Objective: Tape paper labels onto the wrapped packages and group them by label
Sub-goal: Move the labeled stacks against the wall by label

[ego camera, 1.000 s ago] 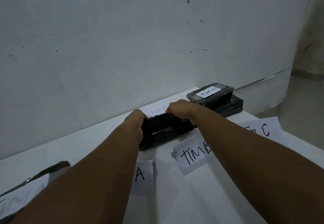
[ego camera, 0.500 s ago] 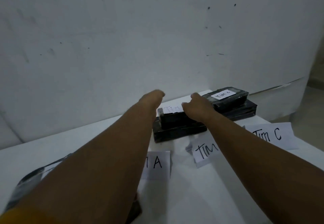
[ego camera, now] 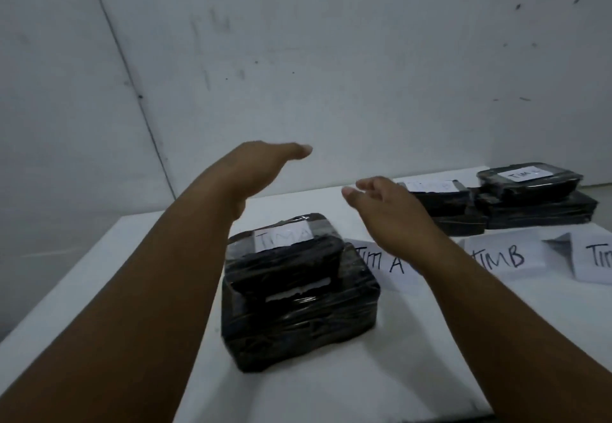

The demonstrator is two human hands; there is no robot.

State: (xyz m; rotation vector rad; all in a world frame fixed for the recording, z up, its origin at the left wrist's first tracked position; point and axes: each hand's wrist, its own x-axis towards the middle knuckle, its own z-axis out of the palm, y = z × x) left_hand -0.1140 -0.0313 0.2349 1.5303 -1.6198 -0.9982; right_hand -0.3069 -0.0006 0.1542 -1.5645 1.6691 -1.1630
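Black plastic-wrapped TIM A package stack rests on the counter; both hands, left hand and right hand, hover empty, fingers spread.

A white table stands against a pale, speckled wall with a dark seam.

You can count three stacks of black wrapped packages on the white tabletop. The near stack has two packages. The middle stack has two that you can see. The far right stack also has two. That makes six packages. Three small labels are taped on top, one on each stack. Three big paper signs lie flat: "TIM A", "TIM B" and one cut off at the edge. You have two hands up.
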